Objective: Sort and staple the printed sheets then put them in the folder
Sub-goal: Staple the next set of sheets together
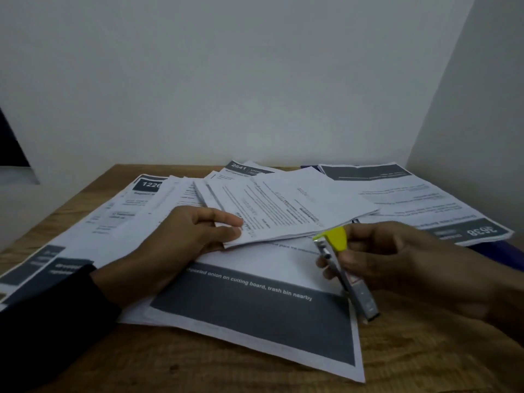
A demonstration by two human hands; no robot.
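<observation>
Sheaf (283, 211) pinched at its corner by left hand (181, 245), stapler (344, 275) gripped in right hand (397, 259) just right of sheaf

Stapler (344, 272) is being seen w/ yellow top & silver metal body. Sheets (283, 211) are being shown white w/ black print & dark grey bands. Table (411, 361): brown wood grain. Folder (502, 251): dark blue. Sleeve (48, 321): black.
</observation>
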